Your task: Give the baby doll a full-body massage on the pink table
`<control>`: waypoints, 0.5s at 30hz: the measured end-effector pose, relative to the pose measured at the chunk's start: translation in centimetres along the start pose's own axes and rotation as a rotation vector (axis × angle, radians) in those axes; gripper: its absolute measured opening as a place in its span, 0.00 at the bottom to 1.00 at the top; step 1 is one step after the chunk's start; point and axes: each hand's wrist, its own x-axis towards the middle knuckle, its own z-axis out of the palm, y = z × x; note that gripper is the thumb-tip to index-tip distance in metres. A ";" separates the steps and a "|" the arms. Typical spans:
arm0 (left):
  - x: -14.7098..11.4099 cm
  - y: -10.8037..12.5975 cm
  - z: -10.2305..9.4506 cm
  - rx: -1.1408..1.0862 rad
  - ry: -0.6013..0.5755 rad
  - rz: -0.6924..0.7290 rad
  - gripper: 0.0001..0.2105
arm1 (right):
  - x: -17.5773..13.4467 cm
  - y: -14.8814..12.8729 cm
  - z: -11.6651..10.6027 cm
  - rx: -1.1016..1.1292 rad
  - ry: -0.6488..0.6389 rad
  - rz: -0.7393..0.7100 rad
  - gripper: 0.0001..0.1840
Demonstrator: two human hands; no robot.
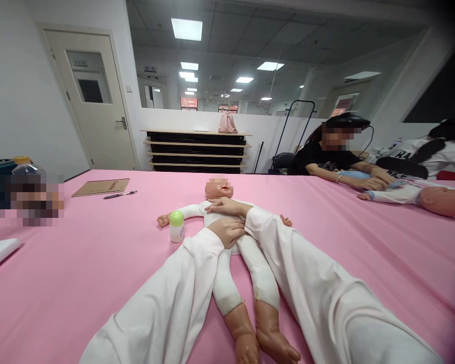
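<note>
A baby doll (226,278) with a white cloth body lies on its back, its head away from me and its feet toward me. Across its belly rests my left hand (227,232), palm down with the fingers stretched out. Higher up, on the doll's chest, my right hand (227,206) lies flat and reaches over to the left side. Both hands touch the doll without gripping it, and they cover much of its torso. A small white bottle with a green cap (177,227) stands upright beside the doll's outstretched arm, left of my hands.
Pink cloth (129,242) covers the table. Farther left lie a brown notebook (101,187), a pen (120,194) and a white object (0,253) at the edge. At right, a person (331,151) handles another doll (443,199). A low shelf (197,150) stands behind.
</note>
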 end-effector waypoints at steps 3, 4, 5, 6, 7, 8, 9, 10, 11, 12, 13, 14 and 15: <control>0.8 -0.2 0.5 0.009 0.027 -0.106 0.20 | 1.2 -0.3 0.4 -0.159 -0.056 -0.064 0.12; 0.6 0.0 0.6 0.007 0.010 -0.083 0.19 | 1.5 -0.3 0.5 -0.189 -0.070 -0.089 0.10; 0.1 0.3 0.7 0.004 -0.017 -0.036 0.18 | 1.7 -0.2 0.7 -0.206 -0.078 -0.100 0.09; -0.5 0.7 0.7 -0.003 -0.048 0.014 0.16 | 2.0 -0.2 0.8 -0.212 -0.079 -0.095 0.08; -1.2 1.2 0.7 -0.005 -0.084 0.072 0.14 | 2.1 -0.1 0.9 -0.210 -0.075 -0.083 0.08; -1.9 1.6 0.6 0.002 -0.121 0.140 0.12 | 2.2 0.0 0.9 -0.203 -0.070 -0.073 0.08; -2.4 2.1 0.5 0.025 -0.157 0.221 0.11 | 2.2 0.1 0.9 -0.193 -0.064 -0.071 0.09; -2.9 2.5 0.3 0.070 -0.179 0.300 0.11 | 2.1 0.3 0.8 -0.178 -0.056 -0.079 0.10; -3.2 2.8 0.0 0.111 -0.183 0.354 0.12 | 1.9 0.5 0.8 -0.158 -0.042 -0.093 0.11; -3.3 3.0 -0.3 0.145 -0.171 0.384 0.13 | 1.7 0.7 0.7 -0.134 -0.020 -0.106 0.12; -3.4 3.2 -0.5 0.164 -0.148 0.386 0.14 | 1.5 1.0 0.5 -0.104 0.011 -0.114 0.13; -3.4 3.3 -0.7 0.161 -0.123 0.365 0.14 | 1.2 1.3 0.5 -0.072 0.047 -0.113 0.14; -3.4 3.3 -0.9 0.148 -0.105 0.346 0.15 | 0.8 1.6 0.4 -0.045 0.084 -0.110 0.15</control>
